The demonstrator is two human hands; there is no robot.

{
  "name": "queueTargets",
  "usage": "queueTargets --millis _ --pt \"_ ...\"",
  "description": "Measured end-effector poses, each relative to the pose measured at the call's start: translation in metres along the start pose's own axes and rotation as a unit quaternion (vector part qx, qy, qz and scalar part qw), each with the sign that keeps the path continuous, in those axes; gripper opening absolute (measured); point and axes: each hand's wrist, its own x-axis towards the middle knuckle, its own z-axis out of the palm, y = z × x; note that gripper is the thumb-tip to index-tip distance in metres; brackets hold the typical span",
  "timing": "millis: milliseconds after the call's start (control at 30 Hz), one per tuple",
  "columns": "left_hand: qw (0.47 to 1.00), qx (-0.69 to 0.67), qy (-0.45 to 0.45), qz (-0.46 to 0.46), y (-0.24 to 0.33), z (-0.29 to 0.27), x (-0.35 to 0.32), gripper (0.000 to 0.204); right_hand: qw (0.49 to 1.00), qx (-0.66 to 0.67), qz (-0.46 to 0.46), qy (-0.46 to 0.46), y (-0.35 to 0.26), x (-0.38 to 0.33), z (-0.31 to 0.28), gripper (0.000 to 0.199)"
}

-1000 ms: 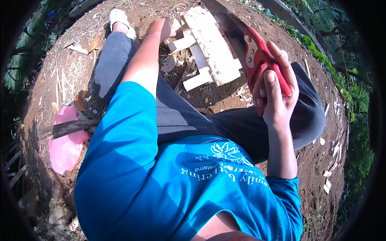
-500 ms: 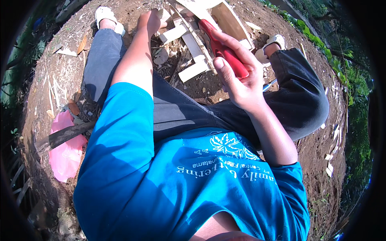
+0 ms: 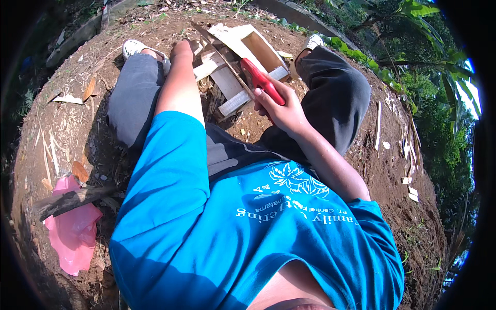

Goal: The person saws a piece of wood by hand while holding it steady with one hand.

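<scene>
My right hand (image 3: 283, 106) is closed around a red tool (image 3: 262, 81) with a curved body and a narrow gap along its grip. Its far end lies over a wooden frame (image 3: 226, 80) of pale planks and cross slats, and its exact kind does not show. My left hand (image 3: 182, 51) is at the frame's left end, seemingly closed on a short wooden slat (image 3: 196, 47); most of its fingers are hidden. Along the frame's right side runs a long thin strip (image 3: 222, 50). Beyond it is a hollow wooden box (image 3: 263, 49) with an open side.
My legs spread around the woodwork on bare soil (image 3: 385, 170). Wood chips and offcuts (image 3: 412, 192) lie to the right. At left, a dark stick (image 3: 75, 200) rests across a pink plastic bag (image 3: 72, 240). Green plants (image 3: 429, 103) and a low concrete edge (image 3: 294, 15) border the ground.
The view has shifted, showing more ground beyond the box. My right hand and the red tool have come closer to the frame. My right knee has moved inward. My left hand stays at the frame's end.
</scene>
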Motion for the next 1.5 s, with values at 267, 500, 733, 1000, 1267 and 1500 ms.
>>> queueTargets --millis 267,500,733,1000,1267,1500 --pt "0.929 -0.312 0.105 -0.167 0.016 0.013 -0.002 0.033 0.995 0.091 -0.044 -0.023 0.024 -0.002 -0.01 0.056" --pt "0.995 -0.057 0.076 -0.015 0.006 0.001 -0.019 0.038 0.99 0.128 -0.048 -0.033 0.042 0.006 -0.018 0.056" --pt "0.996 0.064 0.025 0.051 -0.004 -0.019 -0.022 0.048 0.99 0.136 -0.043 -0.012 0.048 0.022 -0.029 0.053" --pt "0.961 -0.155 -0.216 -0.079 0.011 -0.064 0.006 0.088 0.989 0.144 -0.028 0.003 0.062 0.028 -0.049 0.054" --pt "0.981 -0.103 -0.034 -0.16 0.025 -0.038 0.016 0.056 0.981 0.103 -0.156 0.052 0.052 0.029 -0.04 0.056" --pt "0.988 -0.068 0.13 -0.049 -0.007 -0.006 0.029 0.056 0.984 0.08 -0.14 0.074 0.044 0.056 -0.03 0.053"
